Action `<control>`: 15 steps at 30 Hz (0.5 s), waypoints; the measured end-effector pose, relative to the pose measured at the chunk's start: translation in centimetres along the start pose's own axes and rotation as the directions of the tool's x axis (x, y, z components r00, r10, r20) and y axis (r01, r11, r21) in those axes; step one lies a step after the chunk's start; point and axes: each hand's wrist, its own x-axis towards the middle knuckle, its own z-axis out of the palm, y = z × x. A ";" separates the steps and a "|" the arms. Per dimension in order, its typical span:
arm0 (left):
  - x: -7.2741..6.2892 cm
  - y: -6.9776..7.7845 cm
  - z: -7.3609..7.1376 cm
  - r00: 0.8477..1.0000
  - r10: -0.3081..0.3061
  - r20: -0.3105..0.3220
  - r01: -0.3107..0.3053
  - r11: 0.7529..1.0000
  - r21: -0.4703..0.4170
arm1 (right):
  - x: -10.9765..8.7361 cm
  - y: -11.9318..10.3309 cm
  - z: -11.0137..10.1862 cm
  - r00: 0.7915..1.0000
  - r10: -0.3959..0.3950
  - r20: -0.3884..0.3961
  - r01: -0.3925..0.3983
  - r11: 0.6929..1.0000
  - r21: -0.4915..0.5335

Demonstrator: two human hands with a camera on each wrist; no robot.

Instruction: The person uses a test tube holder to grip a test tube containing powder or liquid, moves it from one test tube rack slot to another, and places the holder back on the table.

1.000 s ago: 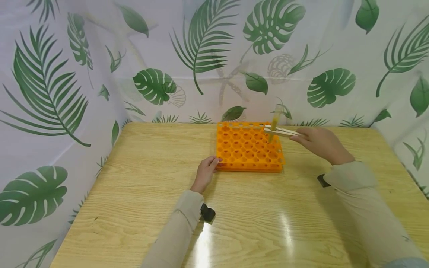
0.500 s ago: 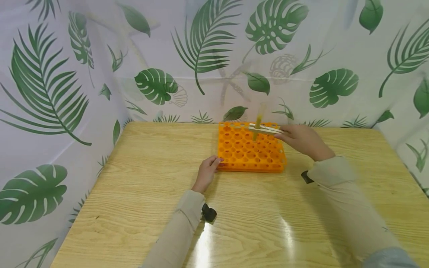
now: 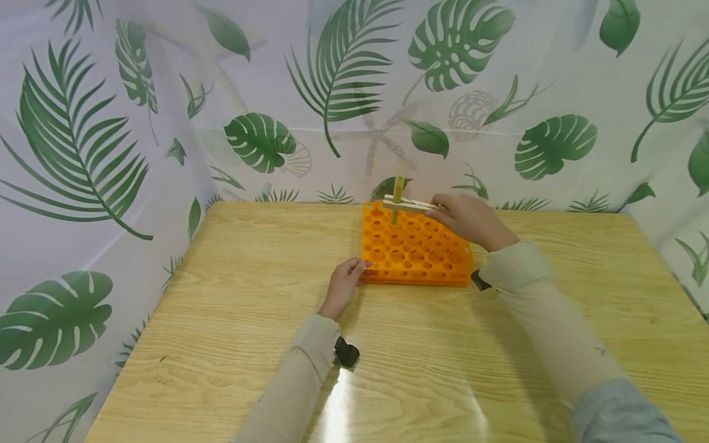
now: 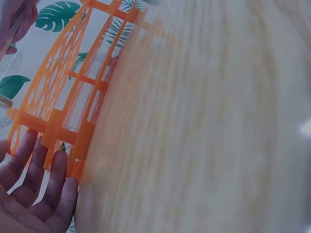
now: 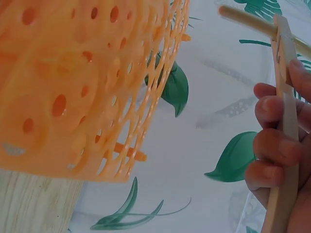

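Note:
My left hand (image 3: 343,284) holds the near left corner of an orange plastic test tube rack (image 3: 412,253). In the left wrist view, its fingers (image 4: 54,177) lie against the rack's end. A wooden test tube holder (image 3: 416,205) is gripped in my right hand (image 3: 469,218), with fingers curled round its handle in the right wrist view. Clamped in the holder's jaws is a test tube (image 3: 399,184) with yellow contents, nearly upright over the rack's back left part. The right wrist view shows the tube's rounded end (image 5: 223,10) apart from the rack's perforated top.
The rack stands on a wood-grain table (image 3: 266,277) near its back edge. Behind it hangs a white cloth (image 3: 343,166) printed with green leaves. Rows of round holes cover the rack's top.
My right hand has carried the holder and test tube leftward across the rack, from its right back side to its left back part. The left hand keeps its place at the rack's corner.

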 end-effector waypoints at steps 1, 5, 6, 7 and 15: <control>0.2 -0.4 0.0 1.000 0.000 -0.001 0.000 1.000 -0.001 | 0.2 -0.1 0.0 1.000 0.004 0.007 -0.004 1.000 -0.001; 1.1 -2.1 0.2 1.000 -0.001 -0.007 0.001 1.000 0.009 | 1.0 -0.2 0.2 0.999 0.022 0.042 -0.022 1.000 0.006; 1.2 -2.3 0.3 1.000 0.001 -0.008 -0.001 1.000 0.015 | 1.1 -0.2 0.3 0.998 0.026 0.049 -0.027 1.000 0.010; 1.3 -2.4 0.3 1.000 -0.003 -0.008 0.003 1.000 0.015 | 1.2 -0.2 0.4 0.998 0.033 0.055 -0.033 0.999 0.011; 1.1 -1.9 0.3 1.000 -0.006 -0.017 0.006 1.000 0.017 | 2.1 0.1 1.1 0.997 0.037 0.068 -0.039 0.999 0.027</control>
